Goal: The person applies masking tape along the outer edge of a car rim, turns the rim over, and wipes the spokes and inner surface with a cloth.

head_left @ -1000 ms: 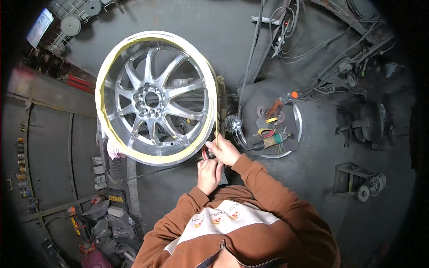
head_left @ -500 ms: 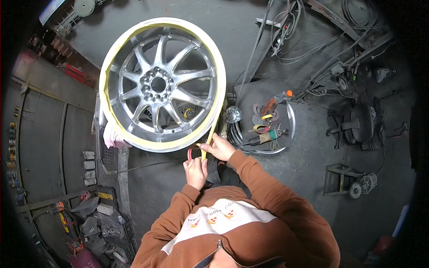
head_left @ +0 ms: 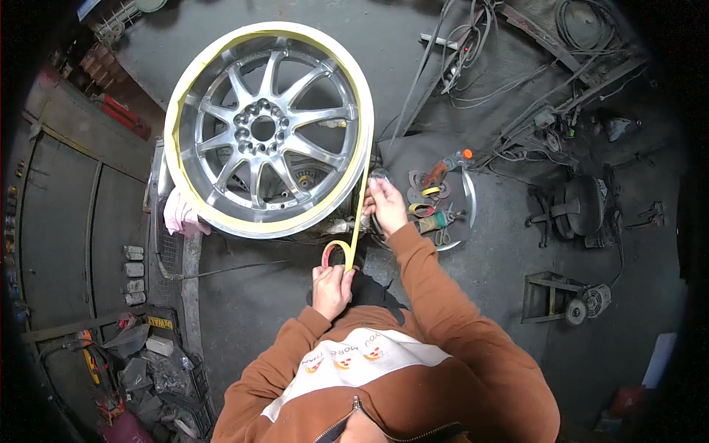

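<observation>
A silver multi-spoke wheel rim [head_left: 264, 128] faces up, with yellow tape [head_left: 277, 226] around its edge. From the rim's right side a strip of tape [head_left: 360, 210] runs down to a yellow tape roll [head_left: 337, 253] with a reddish inner core. My left hand [head_left: 331, 289] grips the bottom of that roll, below the wheel. My right hand [head_left: 385, 204] is beside the upper part of the strip, close to the rim's lower right edge. Its fingers are bent; whether they pinch the strip cannot be made out.
Right of the wheel, a round surface [head_left: 470, 214] bears a green power tool [head_left: 436, 221], an orange-capped tool [head_left: 447, 167], discs and scissors. A pink cloth [head_left: 181, 213] hangs at the wheel's lower left. Cables, a stool and a grinder stand farther right.
My right hand has moved up along the strip, away from the roll. My left hand has shifted slightly right with the roll, and a longer stretch of tape shows between roll and rim.
</observation>
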{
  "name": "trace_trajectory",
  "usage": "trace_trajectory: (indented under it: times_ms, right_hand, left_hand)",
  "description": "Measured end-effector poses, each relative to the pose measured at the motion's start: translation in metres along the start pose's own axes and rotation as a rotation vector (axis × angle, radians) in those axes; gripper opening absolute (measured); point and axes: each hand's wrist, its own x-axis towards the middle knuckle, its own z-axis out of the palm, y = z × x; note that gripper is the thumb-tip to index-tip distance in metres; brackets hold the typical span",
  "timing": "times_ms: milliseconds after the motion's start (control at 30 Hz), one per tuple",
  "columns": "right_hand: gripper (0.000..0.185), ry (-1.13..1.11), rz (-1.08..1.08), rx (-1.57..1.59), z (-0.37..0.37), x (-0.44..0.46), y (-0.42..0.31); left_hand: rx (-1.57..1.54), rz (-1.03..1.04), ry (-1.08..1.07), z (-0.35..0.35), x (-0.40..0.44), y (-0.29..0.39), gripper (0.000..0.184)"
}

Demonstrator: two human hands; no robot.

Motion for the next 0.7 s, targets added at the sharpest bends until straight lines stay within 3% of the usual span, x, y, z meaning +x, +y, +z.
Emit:
trace_trajectory:
  times_ms: [700]
  right_hand:
    - [0.013,-0.030,-0.047,0.260,-0.024,0.007,-0.008]
  left_hand:
    - [-0.074,-0.007,-0.083,0.050,0.003,0.010,0.017]
